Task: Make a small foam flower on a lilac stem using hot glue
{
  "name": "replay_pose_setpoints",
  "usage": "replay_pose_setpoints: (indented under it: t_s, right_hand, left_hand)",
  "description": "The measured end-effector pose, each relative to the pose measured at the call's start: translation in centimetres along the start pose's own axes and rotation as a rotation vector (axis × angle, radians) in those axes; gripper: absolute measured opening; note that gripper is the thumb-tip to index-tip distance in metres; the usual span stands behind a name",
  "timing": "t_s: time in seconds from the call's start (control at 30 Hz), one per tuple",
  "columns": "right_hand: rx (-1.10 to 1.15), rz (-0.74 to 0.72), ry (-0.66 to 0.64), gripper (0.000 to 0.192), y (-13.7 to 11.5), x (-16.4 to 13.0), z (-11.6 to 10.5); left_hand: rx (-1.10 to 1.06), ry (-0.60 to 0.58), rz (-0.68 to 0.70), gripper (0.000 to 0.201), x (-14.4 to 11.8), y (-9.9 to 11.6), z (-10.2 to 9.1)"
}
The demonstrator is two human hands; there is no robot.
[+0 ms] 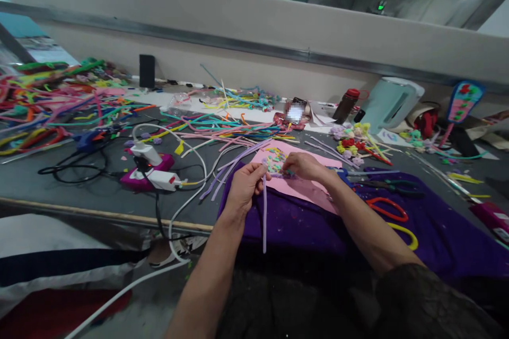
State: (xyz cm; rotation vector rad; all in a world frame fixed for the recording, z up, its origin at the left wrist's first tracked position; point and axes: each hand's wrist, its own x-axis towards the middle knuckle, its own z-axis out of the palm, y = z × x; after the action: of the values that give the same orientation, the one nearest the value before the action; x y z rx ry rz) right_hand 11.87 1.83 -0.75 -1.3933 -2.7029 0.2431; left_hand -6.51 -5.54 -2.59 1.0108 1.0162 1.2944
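My left hand (247, 183) pinches a lilac pipe cleaner (264, 217) whose free end hangs down over the purple cloth (433, 233). My right hand (304, 165) grips the other end of that pipe cleaner, fingers closed, just above a pink sheet (306, 188). A small heap of coloured bits (274, 160) lies on the sheet right by my fingers. More lilac pipe cleaners (234, 161) fan out to the left of the sheet.
A pink glue gun and white power strip (153, 172) with cables sit left of my hands. Heaps of coloured pipe cleaners (51, 100) cover the far left and middle. Scissors and red and yellow loops (387, 209) lie on the cloth; finished flowers (352, 143), a bottle (345, 105) and a kettle (392, 101) stand behind.
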Motion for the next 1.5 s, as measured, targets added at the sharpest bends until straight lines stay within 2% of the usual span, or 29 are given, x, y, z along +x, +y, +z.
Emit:
replay_pose_setpoints:
  t_s: [0.13, 0.27, 0.43, 0.63, 0.87, 1.07, 1.13, 1.3, 1.4, 1.5]
  right_hand:
    - [0.028, 0.060, 0.040, 0.029, 0.5, -0.1, -0.7]
    - [-0.034, 0.113, 0.131, 0.029, -0.1, 2.2, -0.5]
    - [-0.134, 0.112, 0.093, 0.028, -1.6, 4.0, 0.5]
    - [-0.145, 0.041, 0.085, 0.032, -2.2, 3.2, 1.2]
    - [-0.091, -0.062, -0.048, 0.027, -2.1, 2.9, 0.6]
    - [-0.099, 0.027, 0.076, 0.034, -1.7, 3.5, 0.5]
    - [-0.117, 0.032, 0.071, 0.037, -2.0, 3.9, 0.9]
    - [-0.108, -0.031, 0.003, 0.027, -3.0, 4.1, 1.5]
    - [-0.076, -0.079, -0.017, 0.027, -2.7, 3.5, 1.3]
    - [0.022, -0.098, 0.084, 0.029, -1.2, 2.6, 1.0]
  left_hand:
    - [-0.012, 0.017, 0.002, 0.029, 0.0, -0.1, 0.0]
    - [0.004, 0.022, 0.003, 0.029, 0.0, -0.1, -0.1]
    - [0.002, 0.001, 0.009, 0.028, 0.0, -0.2, -0.2]
    - [-0.002, -0.002, -0.007, 0.027, 0.0, 0.0, -0.1]
    - [0.000, 0.018, -0.024, 0.029, 0.0, 0.2, 0.0]
    - [0.003, 0.004, -0.015, 0.027, 0.0, 0.1, 0.0]
    - [0.004, -0.002, -0.013, 0.027, 0.0, 0.0, -0.1]
    - [0.007, -0.005, -0.018, 0.027, 0.1, -0.1, -0.2]
    - [0.008, -0.006, -0.019, 0.027, 0.1, -0.1, -0.1]
    - [0.001, -0.001, -0.011, 0.026, 0.0, 0.0, 0.0]
